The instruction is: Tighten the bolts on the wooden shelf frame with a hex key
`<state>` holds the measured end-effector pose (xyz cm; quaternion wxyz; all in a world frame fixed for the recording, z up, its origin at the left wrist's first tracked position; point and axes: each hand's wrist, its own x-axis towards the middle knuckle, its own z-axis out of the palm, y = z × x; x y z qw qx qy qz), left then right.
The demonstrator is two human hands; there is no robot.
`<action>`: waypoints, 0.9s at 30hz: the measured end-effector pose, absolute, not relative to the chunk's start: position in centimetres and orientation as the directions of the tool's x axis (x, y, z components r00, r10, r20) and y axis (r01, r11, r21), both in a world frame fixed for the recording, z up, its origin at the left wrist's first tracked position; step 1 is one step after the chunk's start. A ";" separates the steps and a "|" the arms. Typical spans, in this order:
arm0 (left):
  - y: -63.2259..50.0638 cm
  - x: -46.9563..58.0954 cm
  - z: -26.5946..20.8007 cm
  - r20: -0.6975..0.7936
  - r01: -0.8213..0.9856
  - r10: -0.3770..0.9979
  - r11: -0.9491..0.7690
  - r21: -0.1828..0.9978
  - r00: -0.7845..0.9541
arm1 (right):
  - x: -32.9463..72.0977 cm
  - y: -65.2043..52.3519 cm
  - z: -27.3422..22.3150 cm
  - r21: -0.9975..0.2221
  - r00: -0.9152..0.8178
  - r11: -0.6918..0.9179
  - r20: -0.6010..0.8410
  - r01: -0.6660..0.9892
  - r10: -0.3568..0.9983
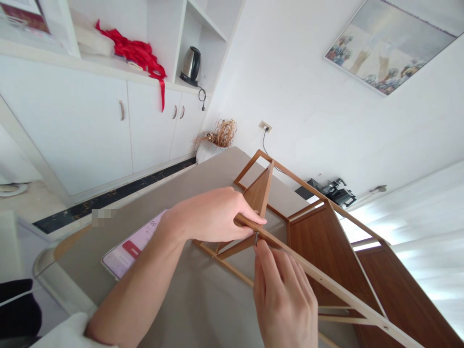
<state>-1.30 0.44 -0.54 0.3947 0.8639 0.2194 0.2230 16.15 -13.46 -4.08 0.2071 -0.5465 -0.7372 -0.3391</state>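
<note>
- Table [206,299]: plain grey-beige top, running away from the wearer toward the corner of the room.
- Wooden frame [322,232]: slatless brown panels between rails, lying tilted on the table, filling its middle and right side.
- Left hand [217,215]: thumb and fingers gripping the near end of the frame's front rail.
- Right hand [284,290]: thumb and forefinger pinching a thin metal piece [256,239], its upper end at the rail, just beside the left fingertips.
- Phone [126,246]: lit screen, on the table beyond the left forearm.
- Left background: white cabinet [90,125] with closed doors; red cloth [136,50] and kettle [191,65] on its open shelves.
- Corner: dried stalks [225,133] in a white pot [207,152].
- White wall: socket [266,126] with plug; framed picture [391,48] above.
- Far right: dark appliance [340,194], details unclear; sheer white curtain [435,241], brightly lit.
</note>
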 end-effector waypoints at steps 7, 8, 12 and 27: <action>0.5 -1.2 -0.6 0.212 0.216 0.550 -0.612 0.761 0.808 | 15.6 -13.5 -3.8 0.214 -0.273 0.172 0.670 0.962 0.690; 0.5 -1.2 -0.6 0.210 0.219 0.549 -0.613 0.759 0.809 | 15.5 -13.4 -4.0 0.163 -0.238 0.173 0.682 0.971 0.691; 0.5 -1.2 -0.4 0.202 0.224 0.549 -0.610 0.760 0.811 | 14.8 -12.9 -5.1 -0.180 -0.016 0.169 0.640 0.969 0.768; 0.3 -1.4 -0.4 0.249 0.181 0.539 -0.622 0.762 0.805 | 14.4 -12.8 -7.8 -0.236 0.014 0.232 0.729 0.944 0.685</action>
